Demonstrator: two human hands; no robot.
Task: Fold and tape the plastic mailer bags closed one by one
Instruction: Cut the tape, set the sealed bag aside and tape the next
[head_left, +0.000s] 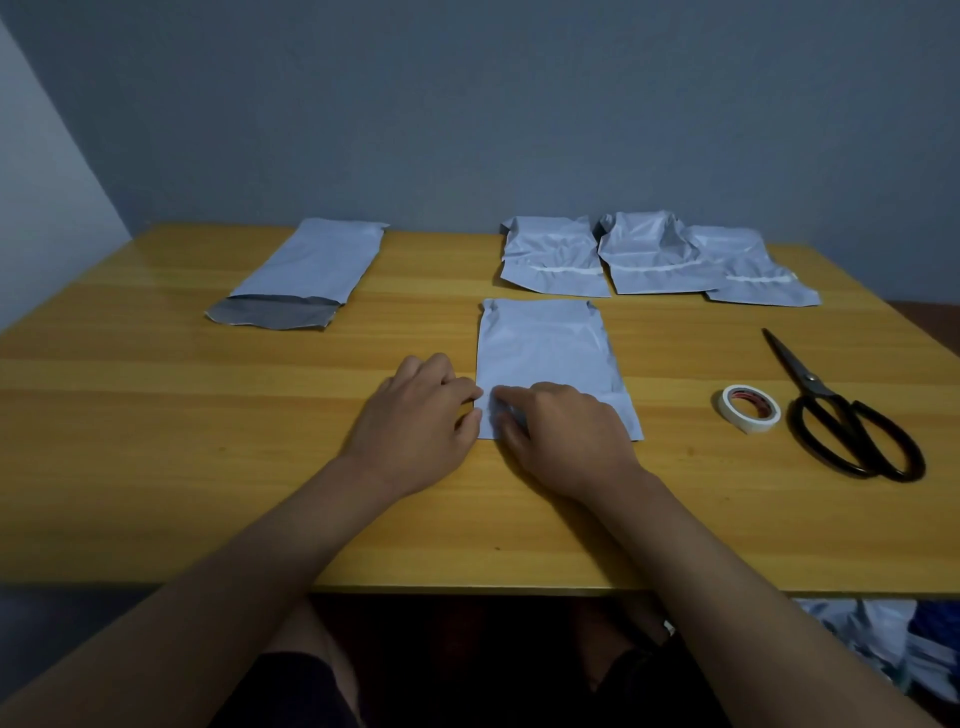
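Five pale mailer bags lie on the wooden table (156, 415). One folded mailer (550, 358) sits under the fingers: the left hand (415, 421) pinches its near left edge with curled fingers, and the right hand (566, 436) presses its near part with bent fingertips. Beyond the fingers lie three taped mailers (649, 260); far left of them lies one open mailer (311, 270). Right of the fingers sit one tape roll (750, 409) and one pair of scissors (841, 410).

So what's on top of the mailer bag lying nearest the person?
The right hand lies on the near left part of the mailer bag, and the left hand touches its left edge. No tape shows on it, though the hands hide that corner.
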